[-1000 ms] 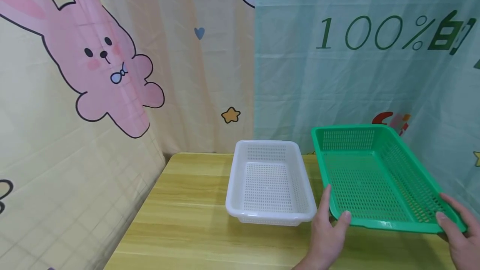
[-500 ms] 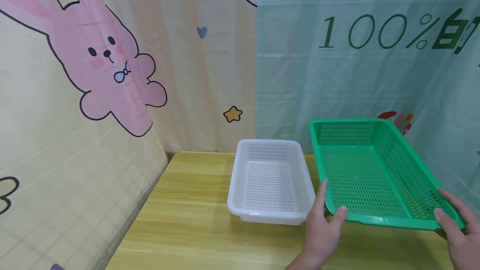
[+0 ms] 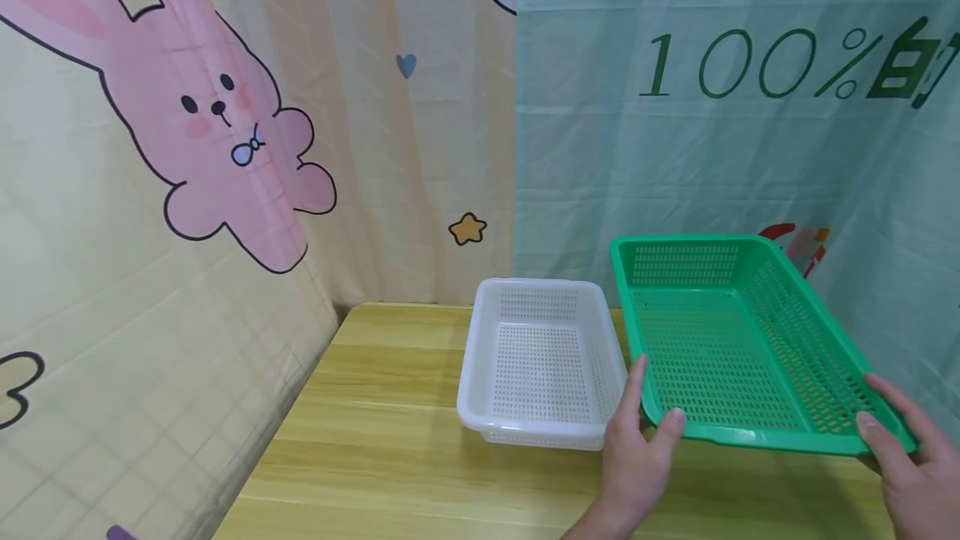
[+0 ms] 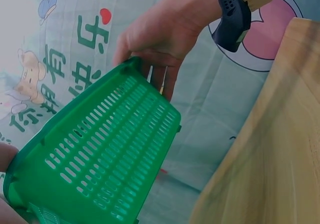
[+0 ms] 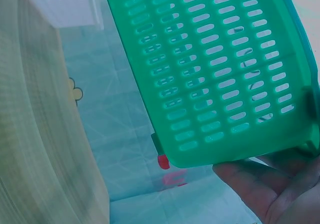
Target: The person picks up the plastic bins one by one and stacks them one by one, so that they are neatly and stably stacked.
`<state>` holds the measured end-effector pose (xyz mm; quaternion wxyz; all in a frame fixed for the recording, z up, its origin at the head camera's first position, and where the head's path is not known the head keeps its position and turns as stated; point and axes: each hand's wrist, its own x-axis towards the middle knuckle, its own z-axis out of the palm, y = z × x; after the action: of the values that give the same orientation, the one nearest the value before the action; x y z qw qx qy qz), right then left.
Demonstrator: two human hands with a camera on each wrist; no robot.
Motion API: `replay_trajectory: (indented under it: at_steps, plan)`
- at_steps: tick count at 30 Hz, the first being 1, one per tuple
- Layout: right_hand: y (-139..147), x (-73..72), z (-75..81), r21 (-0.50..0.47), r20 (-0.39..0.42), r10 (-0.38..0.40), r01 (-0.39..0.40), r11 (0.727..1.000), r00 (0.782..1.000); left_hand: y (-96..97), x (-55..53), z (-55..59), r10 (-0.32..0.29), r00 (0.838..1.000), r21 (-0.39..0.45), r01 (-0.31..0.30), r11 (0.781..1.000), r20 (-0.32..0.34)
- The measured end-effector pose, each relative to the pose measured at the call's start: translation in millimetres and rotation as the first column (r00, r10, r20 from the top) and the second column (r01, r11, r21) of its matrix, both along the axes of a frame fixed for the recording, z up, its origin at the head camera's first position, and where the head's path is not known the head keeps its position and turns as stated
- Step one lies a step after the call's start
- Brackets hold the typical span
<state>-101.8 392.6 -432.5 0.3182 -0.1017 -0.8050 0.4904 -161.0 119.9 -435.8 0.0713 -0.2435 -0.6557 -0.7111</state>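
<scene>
A green slotted plastic basket [image 3: 720, 348] is held in the air above the right part of the table. My left hand [image 3: 633, 461] grips its near left corner, thumb on the rim and a finger along the side. At the near right corner, my right hand [image 3: 915, 465] grips the rim with the thumb on top. The left wrist view shows the basket's slotted wall [image 4: 110, 139] apart from the table. Fingers under the basket are partly hidden. Close to my left hand, a white slotted basket [image 3: 540, 365] stands on the table.
The wooden table [image 3: 360, 440] has its left edge running toward the back wall. Printed curtains [image 3: 420, 148] hang behind and at both sides. A small part of a purple object [image 3: 118, 532] shows at the bottom left.
Both hands have moved a little left and up with the green basket, bringing it nearer to the white one. The white basket stays in place while the view shifts slightly.
</scene>
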Motion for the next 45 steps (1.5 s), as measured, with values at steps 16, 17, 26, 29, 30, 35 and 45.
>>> replay_trajectory:
  at_steps: [16, 17, 26, 29, 30, 35, 45]
  plan:
    - [-12.8, -1.4, 7.9, -0.048, 0.006, -0.034, 0.034, 0.998, 0.999, -5.7, -2.9, 3.4, 0.016, 1.0, -0.026, -0.016, 1.0, 0.025]
    - [-12.9, -1.3, 8.0, -0.044, 0.009, -0.032, 0.033, 0.998, 0.999, -6.3, -3.0, 3.8, 0.012, 1.0, -0.019, -0.012, 1.0, 0.025]
    - [-23.5, -0.3, 7.5, 0.017, 0.038, -0.058, 0.057, 0.998, 0.998, -13.7, -3.2, 6.7, 0.044, 0.998, 0.005, -0.044, 0.999, 0.034]
    - [-28.2, -0.1, 8.7, 0.002, 0.054, -0.049, 0.049, 0.999, 0.997, -17.6, -3.6, 7.3, 0.05, 0.997, 0.016, -0.05, 0.999, 0.052]
    - [-29.9, -0.1, 9.6, -0.007, 0.058, -0.049, 0.05, 0.999, 0.997, -19.0, -3.7, 7.2, 0.047, 0.997, 0.021, -0.049, 0.999, 0.057]
    - [-37.8, 0.4, 13.8, -0.044, 0.097, -0.085, 0.09, 0.995, 0.992, -24.2, -3.9, 6.4, 0.007, 0.998, 0.065, -0.011, 0.998, 0.065]
    - [-40.9, -0.8, 17.4, -0.037, 0.104, -0.069, 0.073, 0.997, 0.992, -29.0, -4.0, 9.1, -0.047, 0.998, 0.137, 0.042, 0.99, 0.03]
